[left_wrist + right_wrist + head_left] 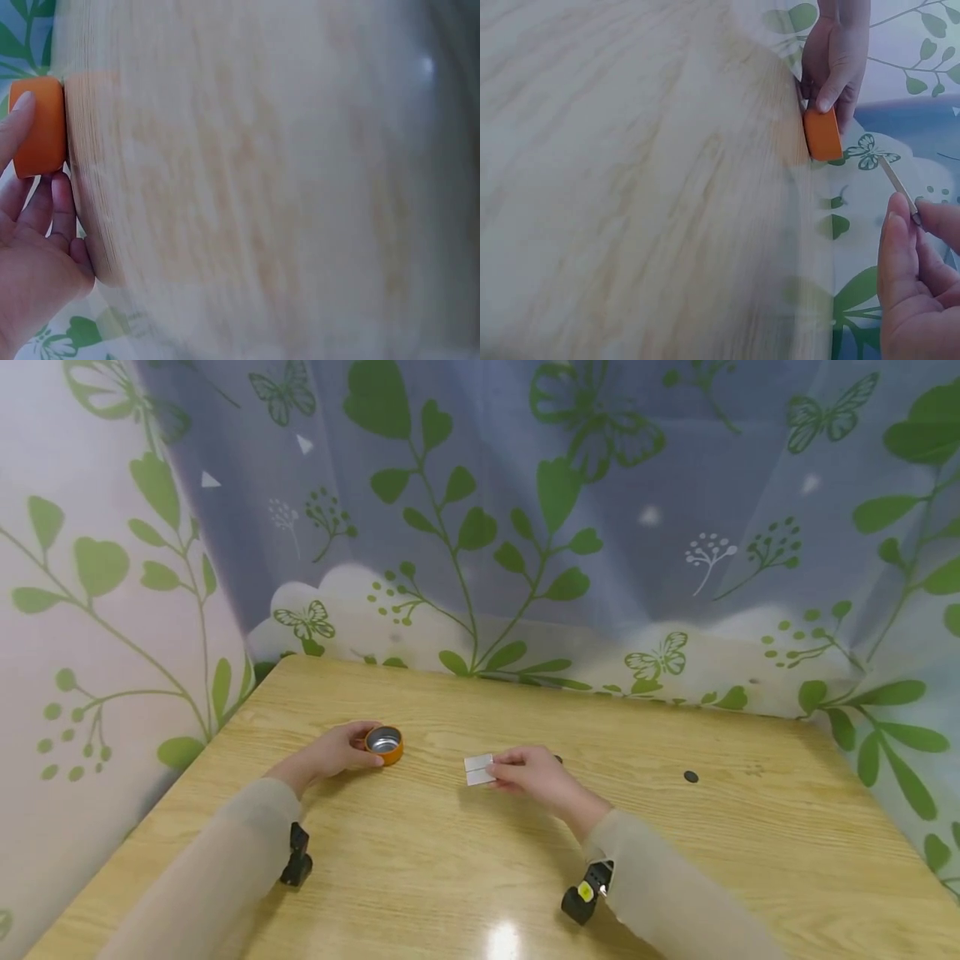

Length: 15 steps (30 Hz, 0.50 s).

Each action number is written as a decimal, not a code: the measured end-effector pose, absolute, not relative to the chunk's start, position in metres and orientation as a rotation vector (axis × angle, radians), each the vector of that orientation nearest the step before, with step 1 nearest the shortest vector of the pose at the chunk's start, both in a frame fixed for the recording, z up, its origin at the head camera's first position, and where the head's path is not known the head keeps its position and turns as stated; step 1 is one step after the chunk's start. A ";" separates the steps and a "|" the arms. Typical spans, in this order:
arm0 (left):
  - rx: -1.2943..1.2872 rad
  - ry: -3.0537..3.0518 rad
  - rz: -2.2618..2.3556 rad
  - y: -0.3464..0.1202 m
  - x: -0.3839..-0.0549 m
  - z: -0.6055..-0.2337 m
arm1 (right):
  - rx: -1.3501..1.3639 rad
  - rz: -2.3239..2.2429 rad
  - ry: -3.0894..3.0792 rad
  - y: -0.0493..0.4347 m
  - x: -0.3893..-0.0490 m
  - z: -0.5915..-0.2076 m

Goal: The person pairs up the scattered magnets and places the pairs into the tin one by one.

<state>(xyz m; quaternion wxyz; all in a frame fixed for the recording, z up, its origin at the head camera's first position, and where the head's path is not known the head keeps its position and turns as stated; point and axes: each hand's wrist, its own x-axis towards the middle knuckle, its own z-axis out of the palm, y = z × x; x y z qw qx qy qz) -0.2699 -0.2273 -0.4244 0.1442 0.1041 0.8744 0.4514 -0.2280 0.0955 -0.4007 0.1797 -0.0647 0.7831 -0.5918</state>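
Left-hand grip (333, 752) held orange cup (392, 756) on worktop (427, 860), mouth up, axis upright; likely light, stiff, slippery inside, best taken by outer wall. To right, right-hand grip (536, 775) pinched white tile (477, 770) above worktop: near-square, pointing left, probably light, fragile; edge hold suited.

Curtained-off nook; wood-grain table (435, 868), leaf-and-butterfly printed drapes (487, 443)
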 end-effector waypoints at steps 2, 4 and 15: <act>0.297 2.517 1.318 -0.227 -0.270 -0.424 | -0.174 -1.691 2.199 0.092 -0.229 -0.399; 0.297 2.516 1.324 -0.226 -0.270 -0.423 | -0.171 -1.707 2.191 0.090 -0.231 -0.397; 0.306 2.522 1.292 -0.226 -0.270 -0.424 | -0.172 -1.769 2.162 0.078 -0.237 -0.393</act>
